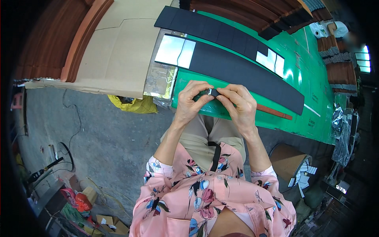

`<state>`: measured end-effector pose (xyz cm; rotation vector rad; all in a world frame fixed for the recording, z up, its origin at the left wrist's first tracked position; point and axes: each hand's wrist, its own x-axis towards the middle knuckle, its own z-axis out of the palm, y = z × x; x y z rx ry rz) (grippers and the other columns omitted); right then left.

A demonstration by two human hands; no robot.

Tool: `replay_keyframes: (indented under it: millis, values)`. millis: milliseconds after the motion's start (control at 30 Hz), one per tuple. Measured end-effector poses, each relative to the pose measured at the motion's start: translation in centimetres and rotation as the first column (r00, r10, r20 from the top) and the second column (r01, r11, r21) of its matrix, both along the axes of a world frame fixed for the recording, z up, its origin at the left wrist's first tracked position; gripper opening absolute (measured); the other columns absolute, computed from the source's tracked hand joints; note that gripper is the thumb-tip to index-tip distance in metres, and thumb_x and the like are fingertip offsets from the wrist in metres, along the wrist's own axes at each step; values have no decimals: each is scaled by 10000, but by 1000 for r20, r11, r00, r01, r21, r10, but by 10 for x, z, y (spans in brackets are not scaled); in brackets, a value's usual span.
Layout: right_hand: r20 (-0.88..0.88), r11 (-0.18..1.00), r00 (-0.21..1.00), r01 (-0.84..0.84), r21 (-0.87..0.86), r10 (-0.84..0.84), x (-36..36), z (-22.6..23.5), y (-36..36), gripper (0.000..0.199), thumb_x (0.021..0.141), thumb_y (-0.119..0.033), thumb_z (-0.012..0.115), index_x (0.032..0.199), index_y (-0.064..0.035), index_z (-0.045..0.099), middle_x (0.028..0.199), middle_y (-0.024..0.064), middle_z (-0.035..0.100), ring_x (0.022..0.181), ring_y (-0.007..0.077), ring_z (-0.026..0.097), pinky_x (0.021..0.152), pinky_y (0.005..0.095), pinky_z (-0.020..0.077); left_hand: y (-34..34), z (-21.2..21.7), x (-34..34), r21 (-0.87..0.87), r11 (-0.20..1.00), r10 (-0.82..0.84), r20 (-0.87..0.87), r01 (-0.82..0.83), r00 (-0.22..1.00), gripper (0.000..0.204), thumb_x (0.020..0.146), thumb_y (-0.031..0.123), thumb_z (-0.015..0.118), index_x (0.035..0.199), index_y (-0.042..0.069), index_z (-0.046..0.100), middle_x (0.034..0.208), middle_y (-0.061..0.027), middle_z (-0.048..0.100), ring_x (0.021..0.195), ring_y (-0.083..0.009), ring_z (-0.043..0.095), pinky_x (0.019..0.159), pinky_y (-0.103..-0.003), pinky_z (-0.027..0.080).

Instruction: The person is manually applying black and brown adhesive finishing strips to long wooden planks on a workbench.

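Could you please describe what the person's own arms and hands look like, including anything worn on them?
Both hands, left hand and right hand, are bare: no gloves, rings or watch visible. The forearms are bare too. Pink floral sleeves are pushed up near the elbows.

A green table point(312, 85) stood over a grey concrete floor point(102, 134), flanked by flattened cardboard point(118, 51) and stacked reddish wood point(51, 39). Daylight came through a window point(362, 59) at far right.
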<state>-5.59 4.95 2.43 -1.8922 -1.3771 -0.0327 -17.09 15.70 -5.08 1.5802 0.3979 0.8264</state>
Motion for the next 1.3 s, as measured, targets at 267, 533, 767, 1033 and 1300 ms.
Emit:
replay_keyframes:
  millis: [267, 533, 767, 1033, 1300]
  values:
    - [52, 1000, 999, 8, -6, -8, 1, 1, -3, 194, 692, -79, 739, 881, -68, 697, 833, 42, 626, 715, 193, 596, 593, 318, 483, -3, 2, 3, 9, 1000, 21, 7, -21, 1000, 256, 748, 106, 731, 984, 32, 663, 976, -81, 632, 905, -191, 578, 744, -292, 464]
    - [-50, 1000, 998, 26, -11, -26, 24, 1, -22, 275, 709, -109, 730, 975, -60, 683, 989, 77, 654, 849, 244, 610, 716, 330, 501, 2, 3, 1, 47, 999, 5, -22, -4, 1000, 240, 784, 75, 697, 1014, 35, 641, 1004, -65, 622, 887, -149, 554, 753, -260, 425]
    - [25, 997, 999, 23, 72, -25, 11, -2, -16, 194, 688, -133, 743, 867, -85, 684, 872, 32, 652, 802, 201, 611, 644, 316, 514, 1, 18, 5, 267, 963, 38, 10, -40, 999, 221, 805, 87, 679, 1014, 36, 627, 986, -87, 608, 914, -187, 566, 790, -286, 442]
    - [21, 992, 1000, -22, 122, 20, 9, -8, -22, 153, 705, -102, 727, 847, -82, 673, 880, 31, 646, 828, 209, 605, 652, 325, 519, -19, 27, 14, -228, 969, 68, -128, -96, 990, 39, 814, 33, 634, 843, 44, 610, 808, 11, 590, 682, -45, 471, 586, -218, 363]
    - [67, 998, 998, 0, -68, 4, 139, 20, -51, 74, 808, -88, 640, 864, -48, 667, 844, 116, 647, 772, 299, 639, 686, 374, 520, -10, 44, 14, -314, 949, -26, -187, -35, 982, 122, 872, 95, 596, 978, 36, 613, 891, 15, 578, 734, -43, 471, 671, -206, 397]
